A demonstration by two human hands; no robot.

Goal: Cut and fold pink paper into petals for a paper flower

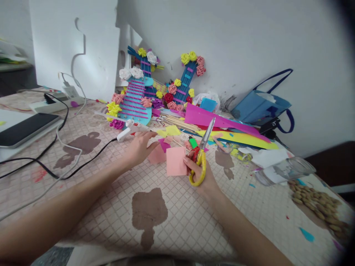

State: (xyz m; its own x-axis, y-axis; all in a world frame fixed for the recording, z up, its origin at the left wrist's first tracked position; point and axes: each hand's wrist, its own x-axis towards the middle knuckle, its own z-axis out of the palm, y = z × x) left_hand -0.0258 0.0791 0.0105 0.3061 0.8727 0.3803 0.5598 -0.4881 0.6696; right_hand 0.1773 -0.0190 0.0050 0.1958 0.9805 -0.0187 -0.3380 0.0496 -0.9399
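Note:
My right hand (203, 173) grips yellow-and-red scissors (202, 159), blades pointing up and away. The same hand pinches a square of pink paper (175, 162) at its right edge. My left hand (141, 147) is over the table with thumb and fingers apart, nothing seen in it. Just beyond it lies a white glue gun (133, 129) with a black cord. A second pink paper piece (156, 154) rests beside my left thumb. A green-capped item (192, 142) lies behind the scissors, partly hidden.
Decorated craft pieces with paper flowers (135, 99) lean at the back. Wooden sticks (177, 122), magenta paper (222, 120) and yellow paper (238, 137) lie before them. At right are a blue bag (260, 107), a glass jar (285, 170) and nuts in shells (313, 199). Cables and a tablet (27, 127) occupy the left.

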